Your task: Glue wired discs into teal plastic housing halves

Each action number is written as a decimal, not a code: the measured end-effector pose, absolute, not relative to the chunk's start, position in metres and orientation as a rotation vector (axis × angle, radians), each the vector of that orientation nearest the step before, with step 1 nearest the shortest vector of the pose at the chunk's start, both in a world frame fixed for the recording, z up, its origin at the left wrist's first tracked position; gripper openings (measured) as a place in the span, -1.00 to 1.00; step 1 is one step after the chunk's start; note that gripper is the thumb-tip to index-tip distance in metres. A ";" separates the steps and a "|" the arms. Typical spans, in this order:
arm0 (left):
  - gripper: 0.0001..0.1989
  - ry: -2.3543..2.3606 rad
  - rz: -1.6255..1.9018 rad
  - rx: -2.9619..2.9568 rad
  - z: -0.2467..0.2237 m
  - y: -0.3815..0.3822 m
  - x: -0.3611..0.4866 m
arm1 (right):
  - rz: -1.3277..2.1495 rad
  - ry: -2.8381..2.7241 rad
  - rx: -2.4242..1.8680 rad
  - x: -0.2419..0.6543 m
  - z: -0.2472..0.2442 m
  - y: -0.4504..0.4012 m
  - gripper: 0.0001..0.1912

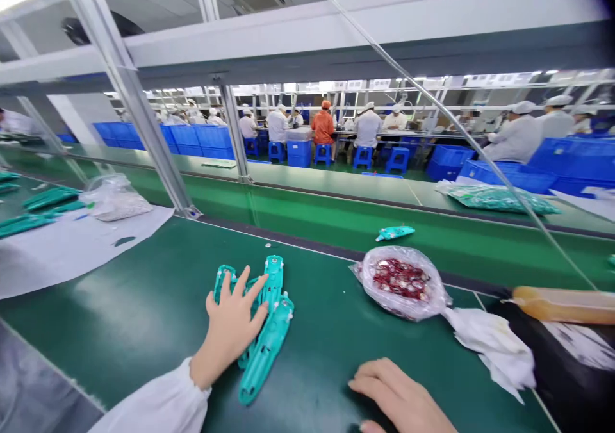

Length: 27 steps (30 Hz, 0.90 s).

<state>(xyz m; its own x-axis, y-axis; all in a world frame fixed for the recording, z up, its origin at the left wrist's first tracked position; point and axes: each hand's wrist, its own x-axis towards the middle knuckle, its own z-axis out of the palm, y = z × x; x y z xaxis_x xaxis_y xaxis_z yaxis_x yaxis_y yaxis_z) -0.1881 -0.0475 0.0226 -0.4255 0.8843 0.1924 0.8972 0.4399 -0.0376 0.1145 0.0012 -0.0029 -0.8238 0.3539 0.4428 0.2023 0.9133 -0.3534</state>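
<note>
Teal plastic housings (266,362) are lying in a loose, overlapping pile at about 11 o'clock on a green mat (144,305), and the left hand (235,327) is resting on top of them, its fingers spread and released, with no visible grip. The right hand (398,398) is lying on the mat close in at about 3 o'clock, well apart from the pile, its fingers loosely curled and grasping nothing. Past it, a clear bag of red parts (401,285) is sitting at about 1 o'clock, with a crumpled white cloth (494,350) spreading from the bag's edge toward 2 o'clock and an amber tube (564,305) lying farther out on the same side. A small teal piece (394,232) is resting on a green conveyor (336,209) beyond the bag, while a bulging bag of teal parts (500,199) is sitting farther along it. At about 10 o'clock, a white sheet (62,260) is lying under a plastic bag (115,199) and more teal parts (48,197). Far ahead, co-workers (276,125) in white coats are sitting on blue stools (362,157) beside blue crates (211,139).
</note>
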 end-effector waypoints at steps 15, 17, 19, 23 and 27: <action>-0.52 -1.839 -0.261 -2.007 -0.008 -0.062 -0.018 | 0.135 -2.737 -0.684 0.184 -0.004 -0.008 -0.70; -0.52 -1.728 -0.285 -2.060 -0.009 -0.063 -0.010 | 0.214 -2.763 -0.779 0.202 0.006 -0.006 -0.71; -0.52 -1.674 -0.299 -2.101 -0.006 -0.061 -0.005 | 0.264 -2.760 -0.856 0.213 0.008 -0.003 -0.61; -0.54 -1.783 -0.301 -2.044 0.002 -0.050 -0.004 | 0.272 -2.748 -0.885 0.216 0.000 0.008 -0.46; -0.50 -1.794 -0.351 -2.054 0.008 -0.037 -0.015 | 0.253 -2.791 -0.894 0.201 0.004 0.016 -0.44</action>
<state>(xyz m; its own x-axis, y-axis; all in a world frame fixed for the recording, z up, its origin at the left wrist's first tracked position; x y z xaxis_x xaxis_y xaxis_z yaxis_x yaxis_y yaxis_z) -0.0147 -0.0368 0.0078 0.1499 0.8890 0.4327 0.9865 -0.1055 -0.1251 0.2011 0.0157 0.0037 -0.7973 0.5879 0.1365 0.5538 0.8025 -0.2220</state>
